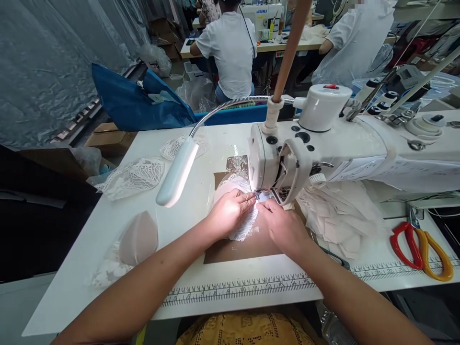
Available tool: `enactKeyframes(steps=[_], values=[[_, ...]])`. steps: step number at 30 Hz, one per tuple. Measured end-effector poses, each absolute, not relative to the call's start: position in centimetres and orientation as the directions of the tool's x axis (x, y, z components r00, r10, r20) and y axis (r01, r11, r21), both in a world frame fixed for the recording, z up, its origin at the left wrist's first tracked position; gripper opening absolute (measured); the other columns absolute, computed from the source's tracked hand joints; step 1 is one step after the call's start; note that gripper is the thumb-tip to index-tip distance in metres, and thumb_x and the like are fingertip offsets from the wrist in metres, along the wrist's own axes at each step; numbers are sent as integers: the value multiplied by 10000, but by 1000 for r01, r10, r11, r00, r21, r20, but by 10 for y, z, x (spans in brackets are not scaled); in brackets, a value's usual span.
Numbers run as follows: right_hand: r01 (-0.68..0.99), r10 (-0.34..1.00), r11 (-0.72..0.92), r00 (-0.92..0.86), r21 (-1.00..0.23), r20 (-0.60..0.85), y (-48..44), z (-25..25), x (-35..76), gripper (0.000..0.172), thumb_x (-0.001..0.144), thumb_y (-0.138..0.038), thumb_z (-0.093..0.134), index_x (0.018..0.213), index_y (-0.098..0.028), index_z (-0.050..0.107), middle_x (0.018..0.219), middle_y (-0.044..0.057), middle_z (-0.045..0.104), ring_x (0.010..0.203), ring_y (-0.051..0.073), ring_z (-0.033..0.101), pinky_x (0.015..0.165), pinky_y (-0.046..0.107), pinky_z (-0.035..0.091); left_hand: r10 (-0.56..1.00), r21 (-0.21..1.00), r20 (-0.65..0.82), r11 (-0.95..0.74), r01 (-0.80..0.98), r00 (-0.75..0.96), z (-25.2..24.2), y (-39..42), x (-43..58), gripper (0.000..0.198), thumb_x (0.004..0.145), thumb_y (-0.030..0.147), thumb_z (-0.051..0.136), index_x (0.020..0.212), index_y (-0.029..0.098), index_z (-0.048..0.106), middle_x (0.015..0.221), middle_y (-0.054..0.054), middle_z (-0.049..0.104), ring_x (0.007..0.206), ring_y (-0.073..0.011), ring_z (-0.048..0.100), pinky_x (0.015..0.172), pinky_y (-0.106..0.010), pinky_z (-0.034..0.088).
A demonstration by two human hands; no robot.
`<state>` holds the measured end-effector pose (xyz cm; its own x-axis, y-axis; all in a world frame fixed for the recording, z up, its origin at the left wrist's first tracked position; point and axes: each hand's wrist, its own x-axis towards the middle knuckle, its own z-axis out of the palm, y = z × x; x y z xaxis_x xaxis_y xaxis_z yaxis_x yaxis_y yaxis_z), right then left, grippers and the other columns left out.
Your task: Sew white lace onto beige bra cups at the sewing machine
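A white lace piece lies under the needle area of the white sewing machine, on a brown sheet fixed to the table. My left hand rests on the lace with its fingers stretched out flat, their tips just left of the presser foot. Close to the foot on the other side, my right hand has curled fingers pinching the lace's right edge. Its fingertips are partly hidden, as is the fabric beneath both hands.
Left on the table are a beige moulded cup and lace pieces. A lamp hangs over the left side. Right are stacked pale fabric pieces and scissors. A ruler strip runs along the front. Two people sit beyond.
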<state>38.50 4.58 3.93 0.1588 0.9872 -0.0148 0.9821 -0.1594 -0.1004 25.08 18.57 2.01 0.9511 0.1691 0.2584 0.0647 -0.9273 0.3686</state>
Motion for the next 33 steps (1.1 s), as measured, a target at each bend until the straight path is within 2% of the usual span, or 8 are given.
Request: enactKeyframes(steps=[4,10,15,19,25,30,33], values=[[986,989,-149,148,-80,-14,46,40,383,426,895,-47,399,1212,-200,639,1021,100,662,791,204,585,615,293,400,193,389,266,-918,78,944,20,187,250,273,980,230,435,1107,145,661,1213,-185,646,930,-261,630,765,-434,507],[986,989,-142,145,-89,31,45,38,384,480,817,23,425,1183,-195,648,975,82,664,753,189,564,602,282,391,211,446,280,-893,68,937,19,190,254,286,961,253,467,1148,142,652,1171,-175,666,1032,-259,602,890,-441,487],[987,985,-129,139,-99,102,43,33,385,470,752,57,473,1088,-201,677,917,51,644,711,165,539,551,271,354,241,340,262,-929,144,935,23,186,255,338,958,202,414,1203,147,640,1222,-167,640,1012,-255,585,851,-439,491],[985,983,-132,145,-111,114,40,31,384,451,761,40,475,1075,-202,689,921,55,637,672,160,524,542,282,339,296,250,230,-939,237,927,25,180,253,359,962,237,397,1202,124,639,1249,-162,623,963,-260,571,806,-428,482],[988,985,-105,119,-114,124,38,26,385,508,801,1,454,1242,-183,627,956,76,639,776,212,558,642,303,401,306,154,224,-949,277,925,24,179,249,425,952,302,401,1307,115,543,1319,-143,569,1233,-349,434,940,-482,409],[990,981,-86,104,-112,166,35,20,387,465,845,-29,425,1216,-203,644,968,70,653,765,210,577,644,312,415,432,115,147,-901,418,890,33,170,240,443,950,340,399,1321,125,511,1387,-135,504,1237,-365,421,961,-506,382],[993,970,-39,64,-110,233,33,12,391,412,881,-71,406,1187,-185,657,946,77,655,775,215,596,655,319,432,540,156,87,-837,524,837,49,167,218,412,927,353,449,1271,144,533,1317,-130,548,1170,-327,480,936,-469,418]])
